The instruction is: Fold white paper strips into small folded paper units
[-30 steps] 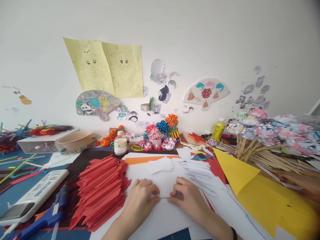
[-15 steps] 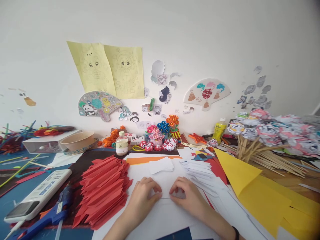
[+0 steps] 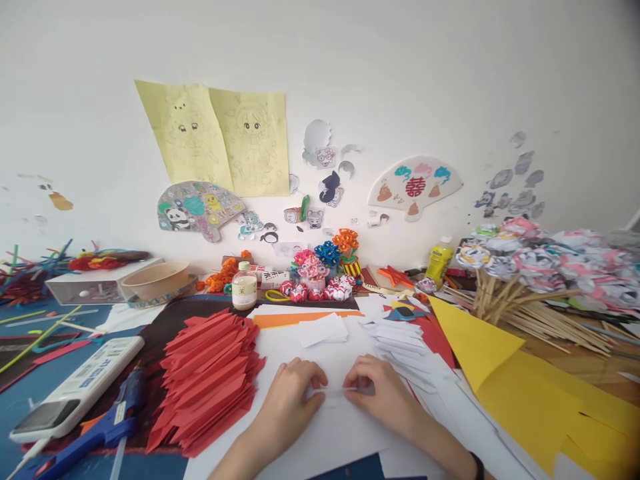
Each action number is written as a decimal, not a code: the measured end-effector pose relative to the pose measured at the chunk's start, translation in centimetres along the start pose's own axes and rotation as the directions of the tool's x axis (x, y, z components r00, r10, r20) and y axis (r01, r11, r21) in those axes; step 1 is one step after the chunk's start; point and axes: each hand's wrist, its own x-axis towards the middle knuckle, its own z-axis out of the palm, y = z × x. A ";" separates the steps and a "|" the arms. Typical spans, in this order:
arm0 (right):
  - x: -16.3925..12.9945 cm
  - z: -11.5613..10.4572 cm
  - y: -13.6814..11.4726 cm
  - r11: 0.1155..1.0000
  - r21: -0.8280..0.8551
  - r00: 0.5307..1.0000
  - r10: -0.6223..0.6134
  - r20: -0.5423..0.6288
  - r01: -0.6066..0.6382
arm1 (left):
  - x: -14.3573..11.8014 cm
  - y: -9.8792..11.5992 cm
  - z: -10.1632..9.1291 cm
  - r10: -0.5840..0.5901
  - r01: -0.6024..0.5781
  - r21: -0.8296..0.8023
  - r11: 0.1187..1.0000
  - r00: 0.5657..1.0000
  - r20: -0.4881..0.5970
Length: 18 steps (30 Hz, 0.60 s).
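Observation:
Between my two hands is a narrow white paper strip (image 3: 336,389), pinched at its two ends just above a large white sheet (image 3: 330,440). My left hand (image 3: 295,393) is closed on the strip's left end, thumb below and fingers curled above. The right end sits in the pinch of my right hand (image 3: 377,393), which mirrors the left. Small blank white slips (image 3: 324,330) lie just beyond my fingers. A stack of folded white paper pieces (image 3: 395,347) is to the right, and a big pile of folded red paper pieces (image 3: 213,373) is to the left.
A blue glue gun (image 3: 117,413) and a white power strip (image 3: 80,387) lie at left. Yellow paper (image 3: 530,393) spreads at right, near wooden sticks with paper flowers (image 3: 520,260). Along the wall stand a small bottle (image 3: 244,288) and a yellow bottle (image 3: 439,261).
Both hands have shifted slightly, with the fingertips a little higher and the strip tilted up between them. The pinch at each end continues.

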 end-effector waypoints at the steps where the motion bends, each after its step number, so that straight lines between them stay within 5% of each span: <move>1: 0.0 0.0 0.0 1.000 -0.006 1.000 -0.005 -0.005 0.005 | 0.0 0.1 0.0 0.016 -0.017 0.014 1.000 1.000 0.006; 10: -0.4 0.6 -0.6 0.990 -0.062 0.992 -0.130 -0.001 0.130 | 0.0 0.9 1.0 0.179 -0.168 0.257 0.952 0.984 -0.021; 18: -0.5 0.1 0.5 0.944 -0.199 0.965 -0.261 0.037 0.263 | 0.3 -0.1 0.4 0.389 -0.361 0.516 0.777 0.919 0.057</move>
